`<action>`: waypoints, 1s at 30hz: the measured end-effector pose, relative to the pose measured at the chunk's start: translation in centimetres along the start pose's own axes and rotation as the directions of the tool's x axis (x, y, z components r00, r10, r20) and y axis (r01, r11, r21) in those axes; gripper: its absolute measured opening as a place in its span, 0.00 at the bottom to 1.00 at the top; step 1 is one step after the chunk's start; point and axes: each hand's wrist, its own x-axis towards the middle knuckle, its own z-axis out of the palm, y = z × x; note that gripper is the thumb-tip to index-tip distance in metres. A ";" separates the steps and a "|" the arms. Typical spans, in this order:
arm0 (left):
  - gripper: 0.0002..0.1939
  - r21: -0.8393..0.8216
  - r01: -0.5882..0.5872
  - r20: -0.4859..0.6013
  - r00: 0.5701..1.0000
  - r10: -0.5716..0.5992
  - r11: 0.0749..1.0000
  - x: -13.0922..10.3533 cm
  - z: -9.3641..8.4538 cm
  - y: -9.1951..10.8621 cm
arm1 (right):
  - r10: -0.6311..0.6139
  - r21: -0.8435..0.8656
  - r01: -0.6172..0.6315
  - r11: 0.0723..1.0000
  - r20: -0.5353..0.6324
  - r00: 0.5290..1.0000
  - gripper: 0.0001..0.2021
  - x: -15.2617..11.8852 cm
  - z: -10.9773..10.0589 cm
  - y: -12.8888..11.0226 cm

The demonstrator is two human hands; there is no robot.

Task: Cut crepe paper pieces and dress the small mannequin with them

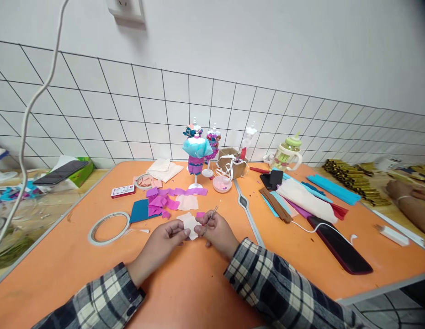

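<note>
Between my two hands is a small pale paper piece (189, 224). My left hand (166, 240) pinches its left side between thumb and fingers. My right hand (217, 233) grips the right side of the same paper and also has a thin pointed tool (215, 210) sticking up from its fingers. Just beyond lie magenta paper pieces (159, 201), a pale pink square (187, 202) and a dark blue sheet (142, 211). A small dress form (195, 160) in turquoise and purple paper stands behind them.
A tape roll (108, 228) and a red-white box (122, 191) lie left. More dress forms, a pink dish (222, 184) and a brown box (233, 164) stand at the back. Right are a green-lidded jug (288, 153), paper strips and a phone (339, 244). Another person's arm (411, 205) rests at far right.
</note>
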 end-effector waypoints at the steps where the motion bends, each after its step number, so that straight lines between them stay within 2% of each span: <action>1: 0.16 0.004 0.004 0.010 1.000 -0.004 1.000 0.0 0.1 0.0 | 0.002 -0.023 -0.002 1.000 -0.013 1.000 0.22 0.0 0.1 0.0; 4: 0.17 -0.019 0.026 0.003 1.000 -0.026 0.999 0.0 0.1 -0.2 | 0.031 -0.061 -0.034 0.998 -0.051 0.998 0.20 0.2 0.0 0.2; 6: 0.17 0.029 0.034 0.002 0.999 -0.034 0.999 0.2 -0.1 -0.5 | 0.059 -0.108 -0.062 0.992 -0.030 0.998 0.18 0.6 -0.4 0.4; 9: 0.16 0.294 0.002 -0.008 1.000 0.001 0.956 0.4 -0.8 -0.9 | 0.020 -0.340 -0.012 0.940 0.020 1.000 0.15 1.2 -1.9 0.3; 12: 0.12 0.638 -0.070 0.004 0.996 0.088 0.767 0.5 -1.4 -0.9 | -0.116 -0.680 0.074 0.729 -0.017 0.993 0.18 1.6 -4.0 -0.4; 13: 0.11 0.711 -0.098 0.027 0.993 0.112 0.697 0.4 -1.5 -0.7 | -0.138 -0.757 0.071 0.650 -0.025 0.990 0.19 1.8 -4.6 -0.8; 15: 0.10 0.787 -0.146 0.076 0.987 0.140 0.600 0.4 -1.5 -0.5 | -0.171 -0.875 0.086 0.476 0.004 0.985 0.15 2.0 -5.2 -1.6; 18: 0.08 0.831 -0.161 0.097 0.984 0.147 0.532 0.2 -1.4 -0.2 | -0.211 -0.962 0.183 0.203 0.140 0.967 0.11 2.8 -4.7 -3.2; 21: 0.06 0.844 -0.132 0.049 0.984 0.170 0.520 0.1 -1.2 -0.3 | -0.185 -0.983 0.185 0.001 0.182 0.966 0.20 4.6 -3.6 -4.4; 22: 0.08 0.843 -0.131 0.038 0.982 0.185 0.522 0.0 -1.2 -0.3 | -0.159 -0.986 0.162 -0.034 0.166 0.973 0.24 5.3 -3.2 -4.7; 24: 0.10 0.835 -0.180 0.070 0.972 0.224 0.519 -0.1 -1.2 -0.4 | -0.115 -0.986 0.153 -0.060 0.160 0.980 0.24 6.7 -2.8 -5.1; 27: 0.08 0.795 -0.334 0.227 0.938 0.263 0.506 -0.4 -1.3 -0.1 | -0.075 -0.980 0.185 -0.069 0.190 0.979 0.16 8.1 -2.7 -5.6; 30: 0.06 0.728 -0.466 0.396 0.885 0.247 0.502 -0.5 -1.3 0.4 | -0.049 -0.978 0.194 -0.071 0.198 0.979 0.15 8.6 -2.8 -6.0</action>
